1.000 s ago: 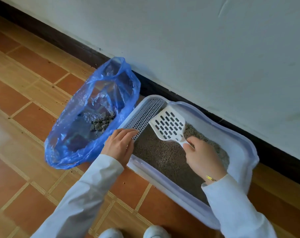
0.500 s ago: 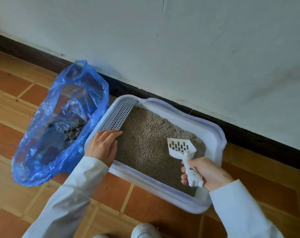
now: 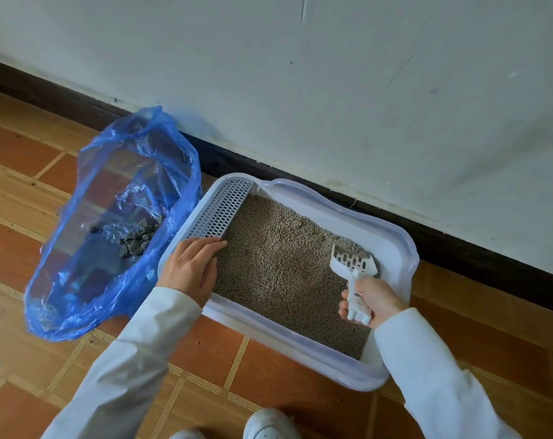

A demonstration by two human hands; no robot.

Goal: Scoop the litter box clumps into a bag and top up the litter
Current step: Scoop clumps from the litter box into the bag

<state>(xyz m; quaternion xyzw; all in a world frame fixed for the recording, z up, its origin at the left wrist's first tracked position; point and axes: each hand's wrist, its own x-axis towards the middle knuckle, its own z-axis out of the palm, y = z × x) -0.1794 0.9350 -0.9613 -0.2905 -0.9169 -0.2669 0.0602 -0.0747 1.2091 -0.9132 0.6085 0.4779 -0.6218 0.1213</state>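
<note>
The litter box (image 3: pixel 392 239) sits on the floor by the wall, the blue bag (image 3: pixel 88 248) just left. Left hand (image 3: pixel 191 267) rests flat on its rim. Right hand (image 3: pixel 371 301) fingers grip the scoop (image 3: pixel 352 264), dug in far right. Litter could spill crossing to the floppy bag.

A second ago my right hand (image 3: pixel 368 301) held the white slotted plastic scoop (image 3: pixel 354 267) up over the box's grated end, close to my other hand; since then I have swung it across to the far right corner; now its blade digs into the grey-brown granular litter (image 3: pixel 278 264) there.
</note>
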